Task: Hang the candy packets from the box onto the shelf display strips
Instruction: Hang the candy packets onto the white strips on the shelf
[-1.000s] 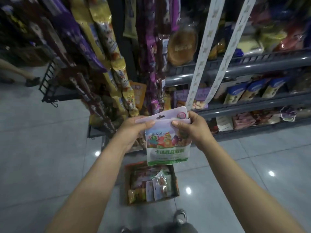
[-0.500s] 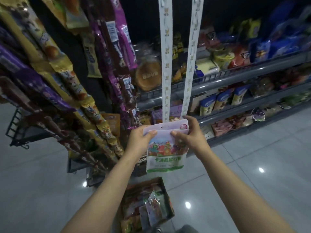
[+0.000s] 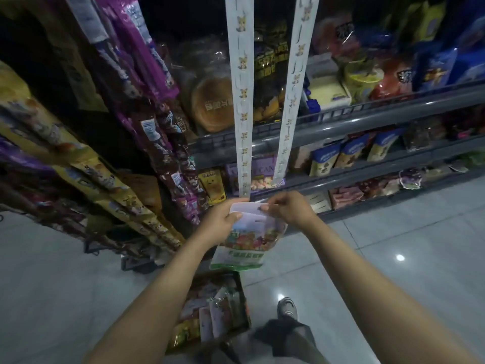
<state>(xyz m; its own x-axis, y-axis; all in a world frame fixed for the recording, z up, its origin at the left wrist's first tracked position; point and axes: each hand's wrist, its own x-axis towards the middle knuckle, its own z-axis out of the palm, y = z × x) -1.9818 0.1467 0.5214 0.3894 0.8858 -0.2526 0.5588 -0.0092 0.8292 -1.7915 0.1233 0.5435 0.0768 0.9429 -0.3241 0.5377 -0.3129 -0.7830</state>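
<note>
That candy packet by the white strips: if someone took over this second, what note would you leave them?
Left hand: grip on the candy packet's top left corner.
Right hand: pinching its top edge.
Packet: just under the lower end of the left display strip, not hooked yet.
Right display strip: no packets on it in view.
Box: on the floor below, more packets inside.
Left to do: hook this one, then hang the rest.
</note>
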